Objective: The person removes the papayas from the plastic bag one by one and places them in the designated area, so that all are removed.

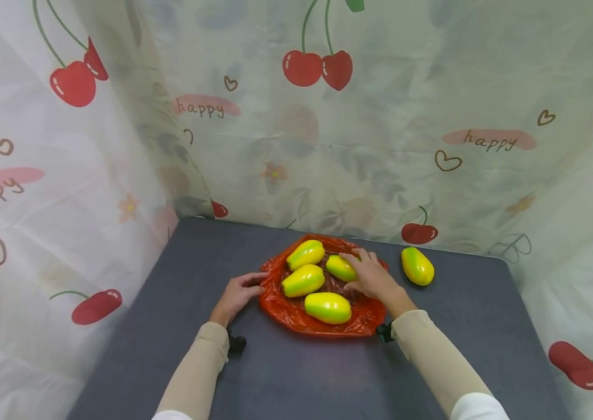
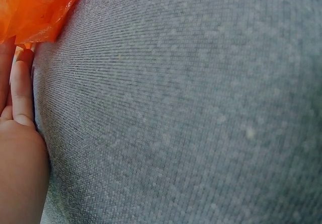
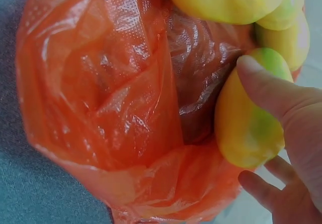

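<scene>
Gripping loosely, right hand (image 1: 372, 277) on a yellow-green fruit (image 1: 341, 268) inside the red bag (image 1: 281, 309), toward its right side. Thumb on one flank, fingers spread round the other to about the fruit's width, one fingertip looks off the skin. Left hand (image 1: 239, 294) is half curved at the bag's left rim; from where I'm standing, can't tell if it's pinching the plastic

Bag sits toward the back of the table (image 1: 302, 373), spread mouth up. Three more in it: back fruit (image 1: 305, 255), middle fruit (image 1: 303, 280), front fruit (image 1: 328, 308). Loose fruit (image 1: 418, 266) lies on the table right of the bag, apart from it

My take on the grip: skin looks smooth and glossy, so get thumb and fingers squarely opposed across the fat part, squeeze lightly. Watch for film caught under the fingers, it'd drag the bag. Left hand steadying the rim should help; pull hard and the fruits could roll

Edges: table's back edge is close behind bag and loose fruit, with the printed curtain (image 1: 275, 116) behind it, so little room that way. Most bare table is in front, plus some left and right. Bag's right rim runs by the right hand, lift over it, not through
</scene>
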A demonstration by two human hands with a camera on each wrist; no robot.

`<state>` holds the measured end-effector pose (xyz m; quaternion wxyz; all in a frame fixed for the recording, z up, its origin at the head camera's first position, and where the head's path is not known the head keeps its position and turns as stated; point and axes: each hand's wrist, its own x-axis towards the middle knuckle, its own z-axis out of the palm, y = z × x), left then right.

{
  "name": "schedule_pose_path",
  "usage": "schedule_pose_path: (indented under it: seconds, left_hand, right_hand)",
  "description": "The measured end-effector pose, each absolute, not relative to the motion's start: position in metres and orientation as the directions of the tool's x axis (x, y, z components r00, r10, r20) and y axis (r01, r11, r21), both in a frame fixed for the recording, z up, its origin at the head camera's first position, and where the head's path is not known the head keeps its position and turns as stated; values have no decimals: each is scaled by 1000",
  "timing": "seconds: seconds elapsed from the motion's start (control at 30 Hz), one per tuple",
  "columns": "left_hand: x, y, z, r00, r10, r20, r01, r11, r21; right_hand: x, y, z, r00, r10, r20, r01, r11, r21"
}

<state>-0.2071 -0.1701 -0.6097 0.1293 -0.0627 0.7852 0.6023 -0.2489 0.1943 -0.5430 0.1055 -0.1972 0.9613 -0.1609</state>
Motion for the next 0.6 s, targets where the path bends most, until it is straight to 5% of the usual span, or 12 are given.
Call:
schedule_pose_path:
  seconds: [0.6]
  left_hand:
    - [-208, -170, -612, -962, 58, -268, -245, 256, 935]
  right_hand:
    - [-244, 191, -545, -913, -392, -114, -340, 885, -318]
